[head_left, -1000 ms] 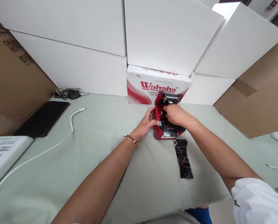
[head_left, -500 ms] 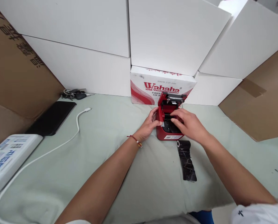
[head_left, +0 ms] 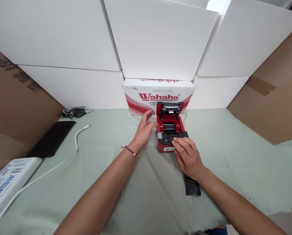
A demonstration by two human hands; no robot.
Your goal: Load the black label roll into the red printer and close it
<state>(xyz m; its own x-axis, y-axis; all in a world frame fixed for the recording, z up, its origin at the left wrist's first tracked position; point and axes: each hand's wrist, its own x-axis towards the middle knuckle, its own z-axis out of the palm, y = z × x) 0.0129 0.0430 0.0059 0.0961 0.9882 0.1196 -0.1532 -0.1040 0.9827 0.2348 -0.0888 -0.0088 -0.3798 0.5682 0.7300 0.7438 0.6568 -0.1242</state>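
A red label printer (head_left: pixel 160 148) stands upright with its lid (head_left: pixel 170 107) raised. A dark, shiny ribbon roll (head_left: pixel 169 127) sits inside it. Over the printer's front lies a piece of black film (head_left: pixel 183 134), its edge reaching past the right side. My right hand (head_left: pixel 188 156) has its fingers closed on this film at the front edge; the thumb is mostly hidden. My left hand (head_left: pixel 144 130) is open just left of the printer, fingers apart and holding nothing. Below my right hand, a loose black ribbon strip (head_left: pixel 192 187) lies on the cloth, its upper part covered.
Behind the printer stands a white and red Wahaha box (head_left: pixel 141 91) against white panels. To the left are keys (head_left: pixel 78 113), a black phone-like slab (head_left: pixel 54 138), a white cable (head_left: pixel 69 156) and a white power strip (head_left: pixel 16 179). Cardboard (head_left: pixel 270 98) walls the right side.
My left hand has let go of the printer's side and moved left. My right hand has come out of the printer to its front, drawing black film over it. The view has shifted slightly.
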